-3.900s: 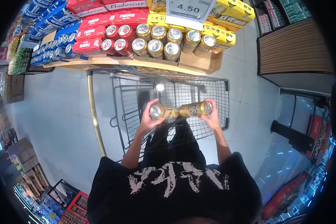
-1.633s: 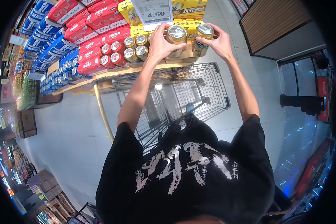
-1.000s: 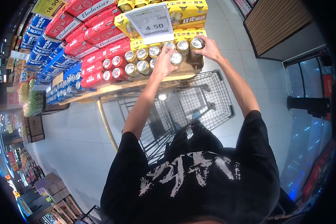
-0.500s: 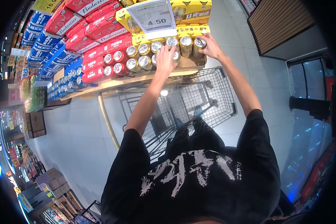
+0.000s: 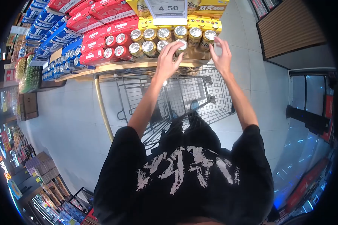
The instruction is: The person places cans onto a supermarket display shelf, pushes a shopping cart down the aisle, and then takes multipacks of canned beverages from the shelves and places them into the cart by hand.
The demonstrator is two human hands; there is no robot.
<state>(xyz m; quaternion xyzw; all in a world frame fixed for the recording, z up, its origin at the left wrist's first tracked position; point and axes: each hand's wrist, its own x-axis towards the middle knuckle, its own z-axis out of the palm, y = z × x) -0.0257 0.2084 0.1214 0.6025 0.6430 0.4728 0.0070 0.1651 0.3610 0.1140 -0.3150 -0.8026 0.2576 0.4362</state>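
Gold beer cans [image 5: 163,33] stand in two rows on a wooden display shelf [image 5: 127,66]. My left hand [image 5: 168,63] is open over the front row, its curved fingertips right at the top of a front gold can [image 5: 181,45] and the thumb held apart. At the right end of the back row, my right hand [image 5: 222,58] is open beside the end gold can [image 5: 209,35], fingers spread and thumb close to its side. Bare brown tray shows in front of the cans on the right. A price sign [image 5: 168,9] reading 4.50 stands behind the cans.
Red Budweiser packs [image 5: 112,13] and red cans [image 5: 121,51] adjoin the gold ones. Farther left are blue cans [image 5: 69,56]. A wire shopping cart [image 5: 219,93] stands below the shelf, between it and my body. A slatted wooden unit [image 5: 293,30] stands at right.
My right hand has let go of the end can and opened, drawing slightly back. The left hand has loosened, its thumb now apart. The whole view has shifted a little.
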